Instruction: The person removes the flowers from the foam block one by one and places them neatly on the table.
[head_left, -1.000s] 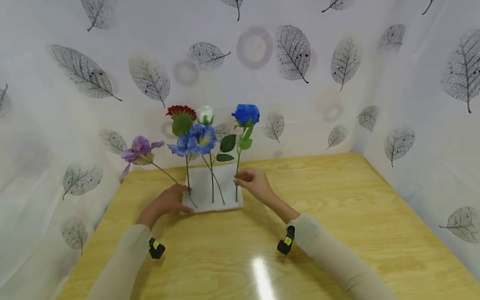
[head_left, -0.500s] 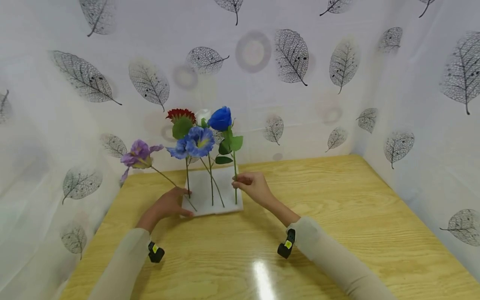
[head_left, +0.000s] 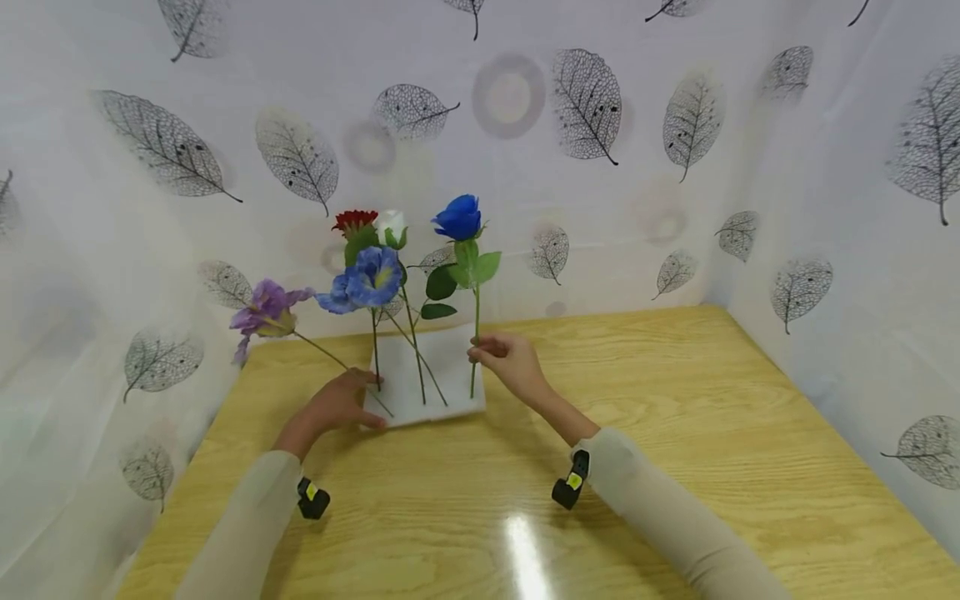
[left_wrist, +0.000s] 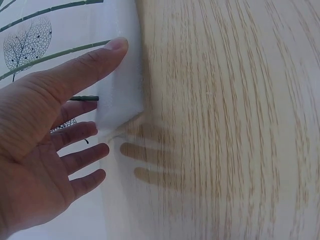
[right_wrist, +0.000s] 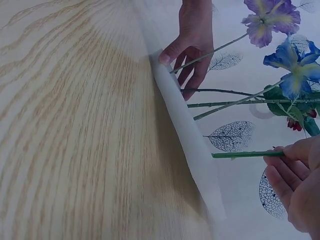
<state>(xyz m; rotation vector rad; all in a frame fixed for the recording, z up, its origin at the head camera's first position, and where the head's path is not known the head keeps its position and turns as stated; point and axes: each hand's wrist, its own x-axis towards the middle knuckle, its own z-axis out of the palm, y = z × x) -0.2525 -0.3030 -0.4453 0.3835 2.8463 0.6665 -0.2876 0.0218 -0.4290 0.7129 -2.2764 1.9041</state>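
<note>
A white foam block lies on the table with several artificial flower stems standing in it. My right hand pinches the green stem of a blue rose near the block's right side. In the right wrist view the stem's lower end meets the block's edge. My left hand rests at the block's left front corner, thumb on the front edge and fingers fairly straight at the side. Above it a purple iris leans far left. A light-blue flower, a white rose and a red flower cluster between.
Leaf-printed white curtain hangs close behind and on both sides of the wooden table. Dark green leaves reach between the middle stems and the blue rose. Black wrist cameras are strapped to both wrists.
The blue rose head has swung left and turned in my right hand, then come slightly back right. The light-blue flower and white rose have shifted left. My left hand stays at the block.
</note>
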